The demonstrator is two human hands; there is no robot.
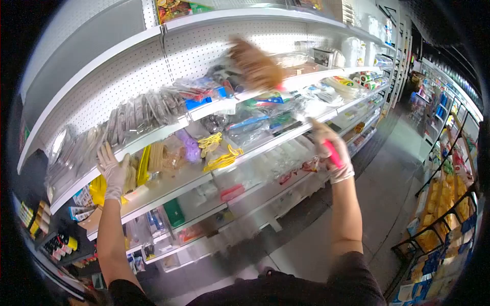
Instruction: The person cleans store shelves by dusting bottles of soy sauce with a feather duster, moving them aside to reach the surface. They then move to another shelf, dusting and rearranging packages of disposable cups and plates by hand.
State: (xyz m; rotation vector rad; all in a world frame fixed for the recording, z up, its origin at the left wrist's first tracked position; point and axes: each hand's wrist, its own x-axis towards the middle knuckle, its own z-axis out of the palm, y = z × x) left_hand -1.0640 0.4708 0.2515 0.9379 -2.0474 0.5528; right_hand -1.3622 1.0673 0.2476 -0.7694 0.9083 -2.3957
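Note:
My right hand (334, 153), in a pale glove and smeared by motion, is closed round the pink handle of a duster. The brown, fluffy head of the duster (255, 64) is a blur over the upper shelf, against the white pegboard back. My left hand (112, 171), gloved too, rests with fingers spread at the front edge of the shelf (148, 133). Just above its fingertips lie plastic-wrapped packs of metal cutlery (138, 112). Yellow packs (98, 189) hang or stand just below and behind that hand.
Lower shelves carry yellow clips (223, 159), a purple item (189, 146) and a green box (174, 213). Clear bags fill other tiers. An aisle floor (375, 188) runs off to the right, beside a black rack with yellow packs (443, 196).

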